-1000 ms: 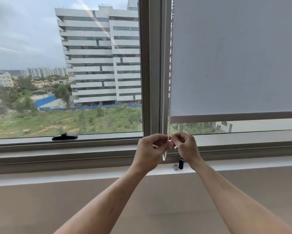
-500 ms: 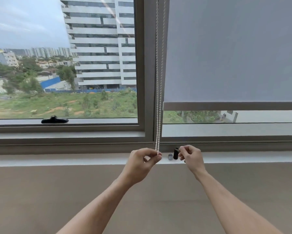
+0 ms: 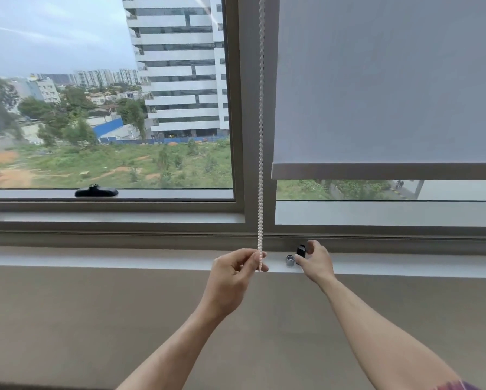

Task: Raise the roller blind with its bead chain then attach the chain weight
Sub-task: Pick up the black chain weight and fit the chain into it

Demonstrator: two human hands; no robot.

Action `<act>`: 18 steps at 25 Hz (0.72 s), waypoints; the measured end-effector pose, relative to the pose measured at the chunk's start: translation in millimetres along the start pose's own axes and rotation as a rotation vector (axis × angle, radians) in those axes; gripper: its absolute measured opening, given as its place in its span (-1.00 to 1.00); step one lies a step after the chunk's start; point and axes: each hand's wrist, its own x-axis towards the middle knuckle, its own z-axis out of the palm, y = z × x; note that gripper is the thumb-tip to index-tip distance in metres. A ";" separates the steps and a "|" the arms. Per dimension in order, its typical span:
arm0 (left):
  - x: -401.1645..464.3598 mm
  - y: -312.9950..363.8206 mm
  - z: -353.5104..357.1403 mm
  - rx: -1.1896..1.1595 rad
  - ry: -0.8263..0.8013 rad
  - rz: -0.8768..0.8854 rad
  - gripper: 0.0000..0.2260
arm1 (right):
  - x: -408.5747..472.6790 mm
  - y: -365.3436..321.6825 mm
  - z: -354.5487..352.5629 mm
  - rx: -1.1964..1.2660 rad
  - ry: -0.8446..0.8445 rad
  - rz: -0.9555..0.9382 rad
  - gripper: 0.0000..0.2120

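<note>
A white bead chain (image 3: 261, 136) hangs down along the window's middle post. My left hand (image 3: 236, 273) pinches its lower end just above the sill. The grey roller blind (image 3: 388, 80) covers most of the right pane, and its bottom bar (image 3: 385, 170) sits a little above the frame. On the white sill stand a small black chain weight (image 3: 300, 251) and a silver cap (image 3: 290, 260). My right hand (image 3: 316, 260) is at the black weight, thumb and fingers curled around it and touching it.
The white sill (image 3: 123, 256) runs the width of the window above a beige wall (image 3: 95, 319). A black window handle (image 3: 96, 191) lies on the left pane's lower frame. Buildings and greenery show outside.
My right hand let go of the chain and moved right and down to the black weight on the sill. My left hand kept hold of the chain's end and dropped lower.
</note>
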 end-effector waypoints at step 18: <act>19.8 -1.8 5.3 0.074 -0.011 0.104 -0.59 | -20.3 -23.3 2.1 0.240 0.186 -0.170 -0.91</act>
